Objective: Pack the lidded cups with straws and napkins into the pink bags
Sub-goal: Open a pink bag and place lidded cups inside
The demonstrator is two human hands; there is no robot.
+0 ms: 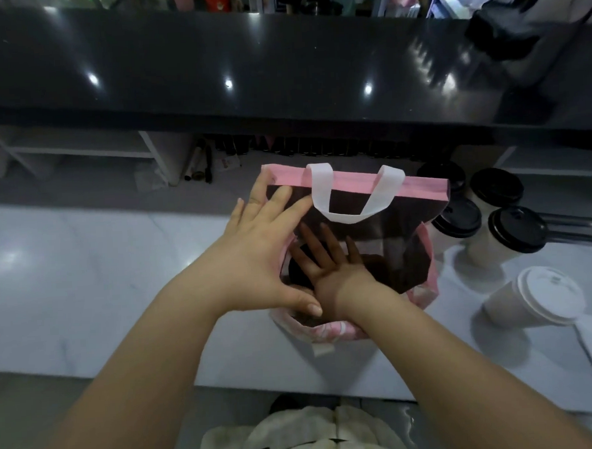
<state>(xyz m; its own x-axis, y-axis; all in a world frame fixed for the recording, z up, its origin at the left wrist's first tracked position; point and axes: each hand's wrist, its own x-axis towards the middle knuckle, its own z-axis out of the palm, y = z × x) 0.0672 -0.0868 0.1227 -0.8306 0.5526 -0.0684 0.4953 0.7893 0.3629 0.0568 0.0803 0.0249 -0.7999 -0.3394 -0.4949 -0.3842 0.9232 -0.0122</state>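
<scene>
The pink bag (354,183) stood on the pale, marble-like counter (84,269), its soft mouth held wide. It had a flat white strap handle (323,188) and a dark see-through panel (385,250). The left hand (255,257) lay spread across the mouth, fingertips on the far rim and thumb at the near rim. The right hand (328,274) reached inside, fingers splayed flat, showing through the panel. Just right of the bag stood paper cups (517,230) with domed black lids. A white-lidded cup (538,297) sat nearer.

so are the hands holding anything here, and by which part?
Nothing is gripped. Left hand braces the pink bag open, straight fingers on its far rim, thumb at the near rim. Right hand lies flat inside, fingers spread.
</scene>
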